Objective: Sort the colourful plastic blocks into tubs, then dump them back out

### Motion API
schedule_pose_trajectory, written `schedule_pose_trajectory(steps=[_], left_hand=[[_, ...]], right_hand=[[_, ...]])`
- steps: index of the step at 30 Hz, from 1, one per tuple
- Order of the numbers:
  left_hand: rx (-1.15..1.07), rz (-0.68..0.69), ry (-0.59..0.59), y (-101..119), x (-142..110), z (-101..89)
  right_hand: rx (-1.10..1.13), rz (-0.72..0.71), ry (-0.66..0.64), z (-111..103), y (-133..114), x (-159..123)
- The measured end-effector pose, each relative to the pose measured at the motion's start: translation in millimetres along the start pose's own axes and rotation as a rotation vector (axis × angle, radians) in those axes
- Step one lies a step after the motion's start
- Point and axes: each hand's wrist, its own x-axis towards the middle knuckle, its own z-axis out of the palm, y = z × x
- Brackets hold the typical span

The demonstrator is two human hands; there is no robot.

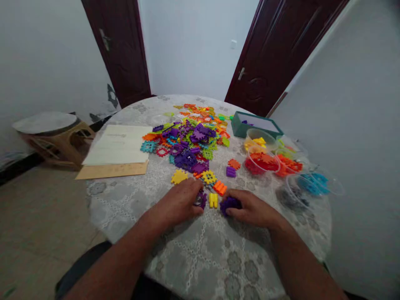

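Observation:
At the near middle of the table, my left hand (184, 198) is closed around a purple toothed building piece (203, 201), mostly hidden by the fingers. My right hand (251, 207) grips a dark purple building piece (230, 205) low over the tablecloth. In the gap between the hands lies a yellow ridged connector (213, 200). Just beyond it are an orange ridged connector (220, 188) and a yellow windowed piece (209, 177). A solid yellow toothed plate (179, 177) sits past my left knuckles. Farther off are a purple connector (231, 171) and an orange toothed plate (234, 164).
A large mixed pile of building pieces (190, 141) spreads over the table's middle. Several clear tubs with sorted pieces, one holding blue ones (313, 182), stand at the right beside a green box (239, 128). White paper (118, 143) covers cardboard (112, 170) at the left.

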Motion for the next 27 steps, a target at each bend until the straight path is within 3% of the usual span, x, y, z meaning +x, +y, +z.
schedule_pose_trajectory(steps=[7,10,14,19,27], left_hand=[[-0.207,-0.105,-0.007,5,-2,-1.0],[-0.333,-0.130,0.089,7,1,1.6],[-0.550,-0.117,0.219,12,5,7.0],[-0.709,-0.111,0.172,18,9,16.3],[-0.834,-0.108,0.150,27,9,13.2]], right_hand=[[0.358,0.122,0.226,13,11,16],[0.613,0.166,0.344,25,15,22],[0.877,0.121,0.420,44,13,28],[0.909,0.113,0.437,59,9,36],[0.813,0.100,0.503,62,8,38]])
